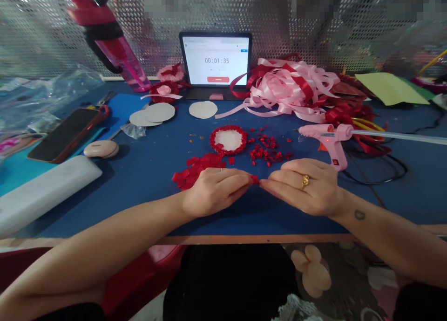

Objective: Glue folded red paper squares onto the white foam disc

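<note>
A small red ribbon piece (254, 179) is pinched between the fingertips of my left hand (220, 188) and my right hand (305, 186), above the blue table. Flat red squares (195, 169) lie in a pile beside and beyond my left hand. Past my hands sits a white disc (228, 140) ringed with folded red bits. To its right, small folded red pieces (267, 149) are scattered. A pink glue gun (328, 137) with a clear stick in its back rests beyond my right hand.
Pink and red ribbons (293, 88) heap at the back right, beside a tablet (216, 60) showing a timer. White discs (203, 110) lie before it. At left are a phone (68, 134), a white device (49, 193) and a pink bottle (118, 55).
</note>
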Available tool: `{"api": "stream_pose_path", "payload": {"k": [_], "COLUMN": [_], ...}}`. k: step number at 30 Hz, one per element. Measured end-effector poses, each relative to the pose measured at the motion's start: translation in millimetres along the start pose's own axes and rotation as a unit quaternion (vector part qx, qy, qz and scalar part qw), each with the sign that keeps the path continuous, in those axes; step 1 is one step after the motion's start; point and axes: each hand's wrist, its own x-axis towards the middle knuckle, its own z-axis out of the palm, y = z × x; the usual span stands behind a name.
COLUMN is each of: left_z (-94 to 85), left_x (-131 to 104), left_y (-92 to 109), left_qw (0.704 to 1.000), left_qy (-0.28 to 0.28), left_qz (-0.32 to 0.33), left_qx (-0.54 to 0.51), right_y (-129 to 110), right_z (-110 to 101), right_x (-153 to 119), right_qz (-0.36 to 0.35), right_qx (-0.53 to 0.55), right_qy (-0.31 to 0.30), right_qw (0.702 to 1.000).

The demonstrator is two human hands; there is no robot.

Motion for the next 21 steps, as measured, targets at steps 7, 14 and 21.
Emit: {"api": "stream_pose_path", "payload": {"k": [7,14,21], "left_z": [-1.0,-4.2,-4.7], "left_x": [1.7,3.7,4.3], "left_y": [0.7,1.0,0.6], "left_qw": [0.999,0.997,0.997], "left_qy": [0.023,0.041,0.03], "left_qz": [-0.02,-0.038,-0.029], "left_qx": [-0.022,-0.045,-0.059], "right_y": [1.2,5.0,3.1], "right_z": [-2.9,7.2,19.6], "right_x": [-1.9,-9.3,-8.4], "right_qz": [0.038,0.149,0.229], "right_qx": [0.02,0.097,0.236], "right_qy": [0.001,-0.003,-0.038], "right_qw": [0.999,0.984,0.943]}}
